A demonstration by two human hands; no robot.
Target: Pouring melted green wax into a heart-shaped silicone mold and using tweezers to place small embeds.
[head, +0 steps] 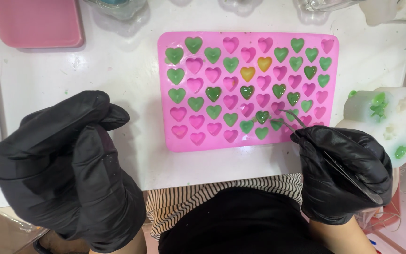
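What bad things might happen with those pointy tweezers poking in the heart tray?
The tweezers in the right hand reach over filled green hearts in the pink mold. A slip might scratch a heart or smear colour into the next cavity. The mold's near edge sits close to the table edge, so a hard push might slide it off. The left hand isn't holding it.

Glossy black gloves are worn on the left hand (66, 169) and right hand (341, 171); a black-and-white striped garment is seen below.
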